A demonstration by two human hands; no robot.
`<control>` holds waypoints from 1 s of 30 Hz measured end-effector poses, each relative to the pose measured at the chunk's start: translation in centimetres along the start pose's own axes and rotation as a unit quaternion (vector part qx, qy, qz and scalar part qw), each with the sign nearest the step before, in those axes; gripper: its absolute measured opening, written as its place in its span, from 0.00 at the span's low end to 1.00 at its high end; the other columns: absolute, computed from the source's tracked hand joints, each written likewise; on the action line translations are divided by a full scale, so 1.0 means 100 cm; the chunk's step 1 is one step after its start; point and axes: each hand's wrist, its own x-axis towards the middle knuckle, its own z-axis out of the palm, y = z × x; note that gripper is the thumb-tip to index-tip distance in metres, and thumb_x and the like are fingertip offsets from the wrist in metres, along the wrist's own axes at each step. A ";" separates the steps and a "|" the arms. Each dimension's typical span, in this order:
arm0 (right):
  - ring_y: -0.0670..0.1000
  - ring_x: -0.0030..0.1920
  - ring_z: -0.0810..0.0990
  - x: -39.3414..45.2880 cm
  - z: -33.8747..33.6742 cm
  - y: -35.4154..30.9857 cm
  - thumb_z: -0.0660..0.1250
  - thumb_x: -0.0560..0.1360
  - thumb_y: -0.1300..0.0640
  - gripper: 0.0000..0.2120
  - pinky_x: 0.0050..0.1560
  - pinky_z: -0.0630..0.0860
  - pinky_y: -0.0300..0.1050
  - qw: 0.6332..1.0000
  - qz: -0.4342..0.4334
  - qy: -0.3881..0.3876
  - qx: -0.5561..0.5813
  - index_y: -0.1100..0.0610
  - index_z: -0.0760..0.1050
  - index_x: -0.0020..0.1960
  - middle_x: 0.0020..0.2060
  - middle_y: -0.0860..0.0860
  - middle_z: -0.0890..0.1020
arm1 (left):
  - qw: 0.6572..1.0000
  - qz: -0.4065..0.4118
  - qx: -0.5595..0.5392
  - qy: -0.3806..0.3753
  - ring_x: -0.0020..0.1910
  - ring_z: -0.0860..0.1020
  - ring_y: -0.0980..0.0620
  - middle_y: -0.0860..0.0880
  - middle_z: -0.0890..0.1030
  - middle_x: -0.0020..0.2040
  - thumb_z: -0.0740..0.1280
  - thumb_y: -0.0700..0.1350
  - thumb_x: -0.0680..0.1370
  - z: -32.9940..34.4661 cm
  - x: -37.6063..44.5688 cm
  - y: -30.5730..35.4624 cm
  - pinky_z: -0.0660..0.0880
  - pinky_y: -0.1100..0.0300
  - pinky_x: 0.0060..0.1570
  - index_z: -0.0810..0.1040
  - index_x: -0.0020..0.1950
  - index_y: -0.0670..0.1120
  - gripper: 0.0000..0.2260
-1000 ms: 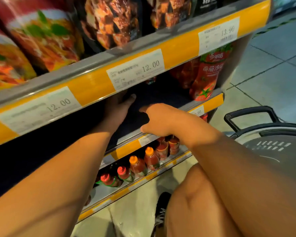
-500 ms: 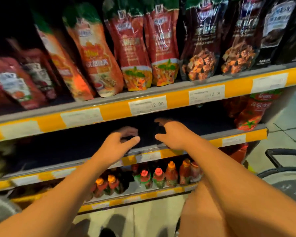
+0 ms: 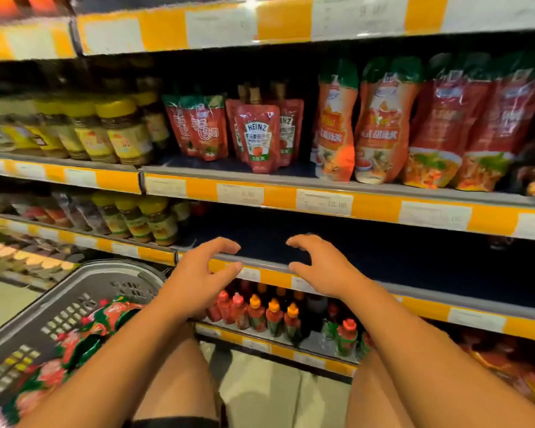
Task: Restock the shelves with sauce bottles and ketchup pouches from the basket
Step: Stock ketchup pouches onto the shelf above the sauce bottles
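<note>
My left hand (image 3: 198, 273) and my right hand (image 3: 322, 267) hover in front of the dark middle shelf (image 3: 383, 261), fingers curled and apart, holding nothing. At the lower left stands a grey basket (image 3: 74, 291) with red and green ketchup pouches (image 3: 90, 338) inside. Small sauce bottles (image 3: 275, 316) with red and orange caps stand on the shelf below my hands. Heinz ketchup pouches (image 3: 258, 140) stand on the shelf above.
Tall red and orange sauce pouches (image 3: 414, 128) fill the upper shelf at the right, yellow-lidded jars (image 3: 105, 131) at the left. More jars (image 3: 142, 220) sit on the left middle shelf. My bare knees are below, over a pale tiled floor (image 3: 260, 396).
My view has swung up and left, bringing a basket with pouches into sight at the lower left. Both hands have come back out of the middle shelf and stay empty.
</note>
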 end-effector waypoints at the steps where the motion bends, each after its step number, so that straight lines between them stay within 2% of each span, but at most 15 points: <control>1: 0.45 0.71 0.72 0.004 0.008 -0.008 0.69 0.80 0.49 0.23 0.69 0.69 0.42 1.000 -0.010 0.006 0.005 0.44 0.70 0.74 0.71 0.44 0.73 | 1.000 -0.014 -0.012 0.025 0.52 0.81 0.61 0.66 0.80 0.60 0.69 0.60 0.78 -0.008 -0.007 -0.013 0.74 0.64 0.53 0.78 0.61 0.62 0.12; 3: 0.43 0.69 0.72 0.012 0.023 -0.023 0.69 0.80 0.49 0.22 0.69 0.70 0.42 0.999 -0.033 0.012 0.011 0.43 0.70 0.73 0.69 0.40 0.73 | 0.996 -0.040 -0.032 0.072 0.61 0.78 0.62 0.64 0.81 0.59 0.71 0.54 0.79 -0.024 -0.021 -0.040 0.74 0.56 0.62 0.80 0.59 0.60 0.09; 5: 0.40 0.67 0.72 0.021 0.039 -0.037 0.69 0.81 0.50 0.20 0.67 0.70 0.39 0.998 -0.055 0.001 0.013 0.42 0.71 0.71 0.67 0.37 0.72 | 0.991 -0.072 -0.038 0.110 0.62 0.77 0.63 0.64 0.82 0.59 0.72 0.51 0.79 -0.044 -0.038 -0.067 0.74 0.53 0.63 0.81 0.60 0.60 0.10; 8: 0.37 0.64 0.72 0.036 0.062 -0.066 0.69 0.80 0.51 0.18 0.63 0.68 0.34 0.996 -0.088 -0.009 0.021 0.41 0.73 0.69 0.64 0.35 0.73 | 0.975 -0.132 -0.048 0.171 0.57 0.79 0.64 0.65 0.82 0.57 0.73 0.48 0.79 -0.074 -0.070 -0.105 0.76 0.54 0.57 0.81 0.59 0.62 0.11; 12: 0.35 0.62 0.74 0.056 0.104 -0.137 0.69 0.79 0.55 0.17 0.60 0.69 0.30 0.988 -0.125 -0.001 0.094 0.40 0.75 0.64 0.60 0.36 0.75 | 0.949 -0.209 -0.059 0.230 0.58 0.79 0.66 0.68 0.82 0.56 0.74 0.49 0.78 -0.110 -0.123 -0.142 0.74 0.63 0.53 0.81 0.58 0.61 0.11; 14: 0.36 0.63 0.73 0.063 0.132 -0.182 0.70 0.78 0.55 0.18 0.63 0.68 0.31 0.981 -0.158 -0.031 0.106 0.43 0.75 0.66 0.62 0.39 0.75 | 0.936 -0.240 -0.077 0.247 0.56 0.82 0.62 0.65 0.84 0.54 0.76 0.48 0.77 -0.127 -0.150 -0.158 0.76 0.61 0.53 0.83 0.57 0.59 0.11; 17: 0.37 0.64 0.70 0.071 0.177 -0.246 0.69 0.77 0.52 0.22 0.62 0.62 0.25 0.971 -0.194 -0.088 0.111 0.44 0.72 0.70 0.66 0.40 0.73 | 0.918 -0.275 -0.095 0.271 0.54 0.84 0.54 0.60 0.86 0.54 0.78 0.49 0.75 -0.147 -0.188 -0.176 0.80 0.51 0.57 0.82 0.58 0.60 0.13; 18: 0.39 0.66 0.70 0.072 0.192 -0.265 0.69 0.77 0.51 0.23 0.63 0.62 0.26 0.968 -0.192 -0.112 0.112 0.44 0.71 0.71 0.67 0.41 0.71 | 0.913 -0.283 -0.093 0.280 0.55 0.84 0.55 0.59 0.86 0.54 0.78 0.47 0.76 -0.152 -0.199 -0.182 0.79 0.50 0.60 0.83 0.57 0.60 0.13; 20: 0.47 0.69 0.70 0.072 0.224 -0.297 0.68 0.79 0.50 0.25 0.68 0.69 0.40 0.963 -0.171 -0.175 0.113 0.44 0.67 0.74 0.71 0.42 0.68 | 0.903 -0.302 -0.088 0.291 0.56 0.84 0.57 0.58 0.87 0.53 0.77 0.43 0.74 -0.160 -0.219 -0.194 0.78 0.51 0.61 0.84 0.55 0.57 0.13; 22: 0.54 0.70 0.71 0.072 0.256 -0.319 0.68 0.80 0.50 0.28 0.69 0.72 0.53 0.957 -0.134 -0.237 0.097 0.46 0.63 0.77 0.74 0.47 0.66 | 0.894 -0.327 -0.072 0.297 0.56 0.85 0.52 0.56 0.87 0.52 0.77 0.38 0.74 -0.165 -0.235 -0.210 0.78 0.48 0.62 0.85 0.53 0.53 0.13; 24: 0.57 0.64 0.75 0.075 0.288 -0.327 0.68 0.79 0.52 0.31 0.60 0.74 0.56 0.949 -0.086 -0.290 0.091 0.51 0.61 0.79 0.75 0.53 0.67 | 0.883 -0.355 -0.068 0.300 0.55 0.84 0.48 0.54 0.87 0.51 0.77 0.34 0.74 -0.165 -0.247 -0.225 0.79 0.46 0.60 0.84 0.52 0.53 0.15; 25: 0.56 0.58 0.75 0.074 0.303 -0.328 0.68 0.79 0.54 0.31 0.55 0.74 0.56 0.944 -0.064 -0.311 0.095 0.51 0.62 0.79 0.74 0.55 0.68 | 0.877 -0.370 -0.068 0.298 0.55 0.84 0.48 0.54 0.87 0.51 0.77 0.35 0.73 -0.164 -0.252 -0.232 0.79 0.49 0.57 0.84 0.52 0.52 0.14; 27: 0.54 0.55 0.76 0.074 0.328 -0.321 0.69 0.78 0.57 0.30 0.53 0.76 0.54 0.940 -0.039 -0.327 0.094 0.50 0.64 0.78 0.69 0.54 0.72 | 0.870 -0.393 -0.063 0.290 0.55 0.84 0.52 0.56 0.86 0.51 0.78 0.37 0.73 -0.159 -0.260 -0.242 0.79 0.57 0.54 0.84 0.50 0.54 0.14; 28: 0.55 0.57 0.79 0.075 0.336 -0.316 0.69 0.78 0.58 0.30 0.53 0.78 0.52 0.941 -0.029 -0.327 0.087 0.51 0.65 0.77 0.66 0.53 0.75 | 0.866 -0.406 -0.064 0.285 0.55 0.83 0.54 0.57 0.86 0.52 0.78 0.38 0.74 -0.155 -0.263 -0.248 0.78 0.58 0.55 0.84 0.50 0.55 0.13; 30: 0.57 0.56 0.81 0.084 0.345 -0.306 0.68 0.77 0.61 0.28 0.52 0.81 0.53 0.946 -0.019 -0.319 0.057 0.50 0.67 0.75 0.63 0.53 0.77 | 0.846 -0.442 -0.089 0.285 0.56 0.82 0.55 0.57 0.84 0.56 0.77 0.40 0.75 -0.146 -0.268 -0.263 0.76 0.52 0.62 0.83 0.51 0.56 0.11</control>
